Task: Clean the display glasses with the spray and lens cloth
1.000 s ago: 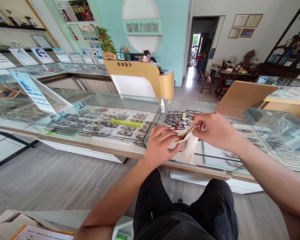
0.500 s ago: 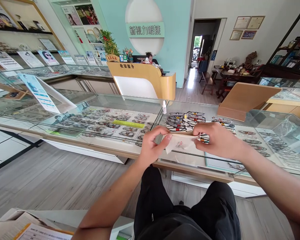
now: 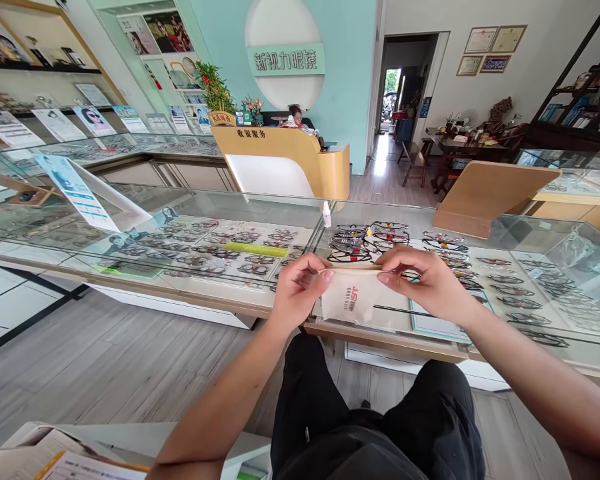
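A cream lens cloth (image 3: 350, 301) with red and grey print hangs by its upper edge over the glass counter. My left hand (image 3: 299, 288) pinches its top left corner between thumb and fingers. At the top right corner, my right hand (image 3: 425, 279) grips it the same way, so the edge is stretched between both hands. Just beyond the cloth are several eyeglasses (image 3: 351, 256) in dark frames. A small white spray bottle (image 3: 327, 215) stands upright behind my left hand.
The glass display counter (image 3: 260, 310) runs across in front of my knees, with rows of frames inside. A brown tilted board (image 3: 495, 193) stands at right, a folded sign (image 3: 77, 190) at left. Papers (image 3: 87, 467) lie lower left. A person (image 3: 296, 119) sits behind the far desk.
The cloth has dropped open and hangs flatter, its print now facing me more fully. My right hand has moved slightly left, and the top edge looks straighter.
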The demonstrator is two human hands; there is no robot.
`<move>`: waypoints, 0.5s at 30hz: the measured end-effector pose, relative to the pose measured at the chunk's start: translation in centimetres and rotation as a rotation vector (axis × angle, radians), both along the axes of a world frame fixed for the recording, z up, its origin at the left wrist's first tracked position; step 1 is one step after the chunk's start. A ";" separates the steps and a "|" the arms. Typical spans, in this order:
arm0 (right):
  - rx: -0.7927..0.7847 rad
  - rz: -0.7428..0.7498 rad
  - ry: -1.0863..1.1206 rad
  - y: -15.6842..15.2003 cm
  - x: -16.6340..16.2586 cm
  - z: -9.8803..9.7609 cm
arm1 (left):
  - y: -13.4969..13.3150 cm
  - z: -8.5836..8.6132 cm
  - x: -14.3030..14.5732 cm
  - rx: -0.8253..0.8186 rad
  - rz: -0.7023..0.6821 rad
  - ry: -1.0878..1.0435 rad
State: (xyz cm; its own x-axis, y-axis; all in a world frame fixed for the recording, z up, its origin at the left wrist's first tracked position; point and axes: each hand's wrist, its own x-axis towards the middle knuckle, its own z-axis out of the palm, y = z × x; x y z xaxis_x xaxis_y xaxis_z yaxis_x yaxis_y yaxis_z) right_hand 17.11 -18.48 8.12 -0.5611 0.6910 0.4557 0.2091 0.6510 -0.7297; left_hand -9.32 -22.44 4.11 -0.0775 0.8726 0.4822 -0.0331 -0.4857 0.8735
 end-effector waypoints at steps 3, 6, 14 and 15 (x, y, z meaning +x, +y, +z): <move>0.137 0.007 -0.061 -0.2 0.1 0.1 | 0.1 0.3 0.0 -0.033 -0.024 -0.025; 0.218 0.024 -0.261 -0.5 0.2 0.7 | 0.2 0.3 0.2 -0.051 -0.020 -0.020; 0.185 0.169 -0.298 -0.6 -0.3 0.4 | 0.9 -0.9 0.0 -0.062 -0.007 0.079; 0.146 0.159 -0.259 -0.7 -0.3 0.0 | 0.9 -1.1 -0.1 -0.065 0.007 0.075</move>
State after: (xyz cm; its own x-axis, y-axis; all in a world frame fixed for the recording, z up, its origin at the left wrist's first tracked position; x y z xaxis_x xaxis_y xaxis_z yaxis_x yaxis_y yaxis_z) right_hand 16.83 -19.20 8.15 -0.7667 0.5234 0.3717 0.2626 0.7840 -0.5624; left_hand -9.46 -21.49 3.00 -0.0496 0.9018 0.4292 0.0367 -0.4278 0.9031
